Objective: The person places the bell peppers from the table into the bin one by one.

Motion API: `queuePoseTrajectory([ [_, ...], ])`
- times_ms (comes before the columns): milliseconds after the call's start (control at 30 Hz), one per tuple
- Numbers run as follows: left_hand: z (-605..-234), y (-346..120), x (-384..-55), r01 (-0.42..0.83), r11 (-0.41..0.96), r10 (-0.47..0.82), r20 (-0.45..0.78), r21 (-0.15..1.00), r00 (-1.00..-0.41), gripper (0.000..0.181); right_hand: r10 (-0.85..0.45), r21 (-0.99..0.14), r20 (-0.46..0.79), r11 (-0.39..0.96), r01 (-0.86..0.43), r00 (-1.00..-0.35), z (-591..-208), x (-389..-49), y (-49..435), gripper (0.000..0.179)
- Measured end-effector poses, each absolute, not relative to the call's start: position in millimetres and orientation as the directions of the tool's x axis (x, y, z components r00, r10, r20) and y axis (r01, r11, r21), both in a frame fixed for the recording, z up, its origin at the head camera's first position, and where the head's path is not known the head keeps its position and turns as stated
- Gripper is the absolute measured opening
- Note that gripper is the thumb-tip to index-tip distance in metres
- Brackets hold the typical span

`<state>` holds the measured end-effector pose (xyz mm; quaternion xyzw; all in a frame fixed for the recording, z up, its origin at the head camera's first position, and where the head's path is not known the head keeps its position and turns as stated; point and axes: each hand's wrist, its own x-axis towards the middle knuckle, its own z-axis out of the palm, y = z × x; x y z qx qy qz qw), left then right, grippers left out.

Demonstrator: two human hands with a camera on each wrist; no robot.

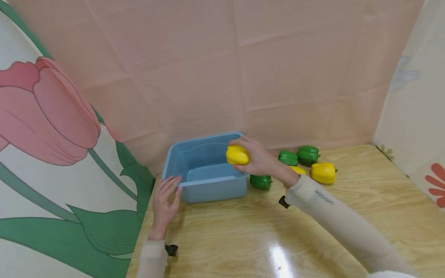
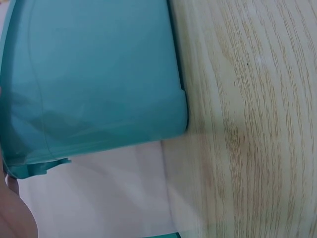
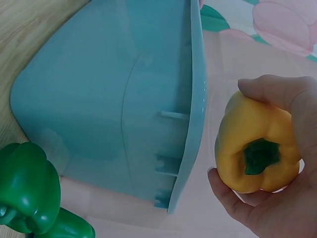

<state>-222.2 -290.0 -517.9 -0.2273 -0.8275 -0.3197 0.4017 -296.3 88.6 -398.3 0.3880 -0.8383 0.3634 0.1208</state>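
A yellow bell pepper (image 1: 238, 155) is gripped in my right hand (image 1: 257, 156), above the right rim of a blue plastic bin (image 1: 215, 189). In the right wrist view, thumb and fingers wrap the yellow bell pepper (image 3: 257, 144), its green stem end facing the camera. The inside of the bin that shows holds nothing. My left hand (image 1: 166, 202) rests on the bin's front left corner, fingers laid straight over the rim. Only part of the left hand (image 2: 17, 213) appears at the left wrist view's edge, beside the bin (image 2: 99, 74).
Right of the bin lie green peppers (image 1: 308, 155) and yellow peppers (image 1: 323, 172) on the wooden table (image 1: 243, 239). One green pepper (image 1: 260, 182) sits close against the bin's right side. A pink cloth (image 1: 194, 77) hangs behind the table.
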Motion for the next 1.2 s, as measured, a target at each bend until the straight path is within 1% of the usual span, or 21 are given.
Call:
queuePoseTrajectory([
  [200,-517,-290,-223,0.633,0.696,0.124,0.811,0.34,-0.571,0.043,-0.559,-0.526,0.468,0.446,-0.724,-0.685,-396,-301,81,0.072],
  [433,-516,-289,-224,0.632,0.695,0.12,0.811,0.343,-0.572,0.041,-0.563,-0.501,0.464,0.47,-0.727,-0.684,-394,-308,74,0.073],
  [600,-516,-288,-224,0.635,0.692,0.123,0.811,0.344,-0.572,0.042,-0.585,-0.485,0.432,0.491,-0.724,-0.686,-396,-314,69,0.071],
  [767,-517,-288,-223,0.629,0.694,0.113,0.81,0.35,-0.575,0.039,-0.6,-0.503,0.409,0.48,-0.718,-0.688,-400,-319,63,0.07],
  [967,-518,-289,-223,0.632,0.695,0.103,0.823,0.343,-0.559,0.034,-0.593,-0.513,0.398,0.488,-0.706,-0.7,-404,-322,55,0.072],
  [1200,-520,-288,-225,0.643,0.692,0.098,0.839,0.329,-0.535,0.031,-0.587,-0.49,0.392,0.518,-0.701,-0.708,-406,-328,46,0.072],
])
